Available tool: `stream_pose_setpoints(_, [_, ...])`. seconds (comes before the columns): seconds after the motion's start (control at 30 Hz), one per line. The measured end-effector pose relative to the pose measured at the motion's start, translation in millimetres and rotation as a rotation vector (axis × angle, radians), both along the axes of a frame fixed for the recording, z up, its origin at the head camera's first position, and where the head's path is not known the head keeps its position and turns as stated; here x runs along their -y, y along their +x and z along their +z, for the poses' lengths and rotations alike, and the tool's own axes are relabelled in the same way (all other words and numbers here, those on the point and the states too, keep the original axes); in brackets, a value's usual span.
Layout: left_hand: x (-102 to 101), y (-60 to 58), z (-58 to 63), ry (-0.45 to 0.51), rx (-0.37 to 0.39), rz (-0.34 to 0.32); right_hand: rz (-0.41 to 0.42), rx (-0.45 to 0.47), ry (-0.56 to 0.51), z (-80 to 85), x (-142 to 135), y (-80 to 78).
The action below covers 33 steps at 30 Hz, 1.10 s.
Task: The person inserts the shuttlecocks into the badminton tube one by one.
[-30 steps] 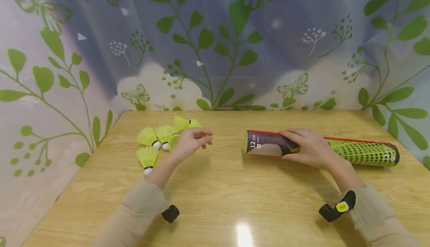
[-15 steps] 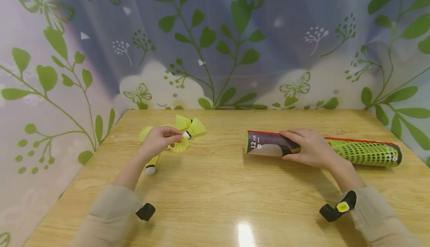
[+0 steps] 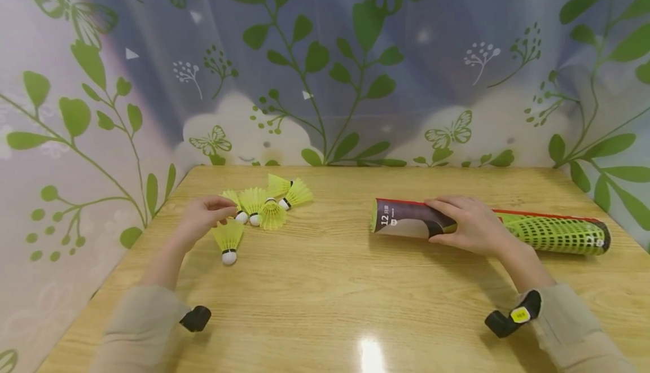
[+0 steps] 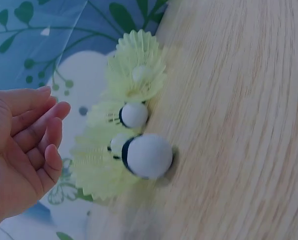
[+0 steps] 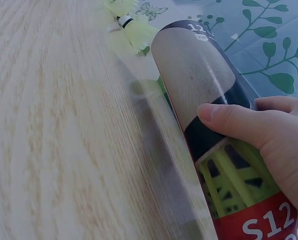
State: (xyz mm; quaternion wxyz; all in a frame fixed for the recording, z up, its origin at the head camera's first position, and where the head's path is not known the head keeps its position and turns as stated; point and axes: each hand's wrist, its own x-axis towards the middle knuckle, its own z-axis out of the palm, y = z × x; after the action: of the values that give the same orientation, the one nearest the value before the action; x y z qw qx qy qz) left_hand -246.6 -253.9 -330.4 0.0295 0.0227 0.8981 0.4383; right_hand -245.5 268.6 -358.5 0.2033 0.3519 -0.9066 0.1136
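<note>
In the head view my left hand (image 3: 203, 218) hovers at the left of the table, beside a small group of yellow shuttlecocks with white heads. Its fingers curve loosely, and the left wrist view shows nothing between them. Closest to it lies one shuttlecock (image 3: 229, 242), its white head toward me. Behind that one, several others lie together, among them a shuttlecock (image 3: 273, 214) with its skirt facing me and another shuttlecock (image 3: 299, 193) at the right end. My right hand (image 3: 472, 223) grips a long shuttlecock tube (image 5: 194, 70) lying on its side, thumb across the printed label.
The wooden table (image 3: 315, 299) ends at the back against a curtain (image 3: 325, 68) printed with leaves and butterflies. A black wrist camera (image 3: 197, 318) sits on the left sleeve, and another wrist camera (image 3: 500, 323) is on the right.
My left hand has moved left across the shuttlecocks, uncovering those in the middle and at the right. The right hand stays on the tube, which lies in the same place.
</note>
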Motion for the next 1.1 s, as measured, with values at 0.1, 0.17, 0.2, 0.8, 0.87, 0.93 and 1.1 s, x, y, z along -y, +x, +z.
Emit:
stream_pose_setpoints(0.1, [10, 3.2, -0.4, -0.015, -0.004, 0.015, -0.005, 0.01, 0.005, 0.7, 1, 0.6])
stream_pose_setpoints(0.17, [15, 4.6, -1.0, -0.024, -0.013, 0.017, -0.007, 0.013, 0.008, 1.2, 1, 1.0])
stream_pose_setpoints(0.2, [18, 5.6, -1.4, -0.033, -0.019, 0.011, -0.006, 0.013, 0.009, 1.3, 1, 0.9])
stream_pose_setpoints(0.8, [28, 12.6, -16.8, -0.074, 0.107, -0.068, -0.019, 0.015, 0.012, -0.7, 0, 0.4])
stream_pose_setpoints(0.87, [27, 12.2, -17.5, -0.074, 0.101, -0.06, -0.011, 0.006, 0.01, -0.9, 0, 0.4])
stream_pose_setpoints(0.93, [27, 11.6, -18.2, -0.078, 0.094, -0.053, -0.013, 0.015, 0.009, -0.4, 0, 1.0])
stream_pose_setpoints(1.1, [24, 11.0, -17.7, -0.08, 0.09, -0.051, -0.038, 0.045, 0.012, -0.4, -1, 0.7])
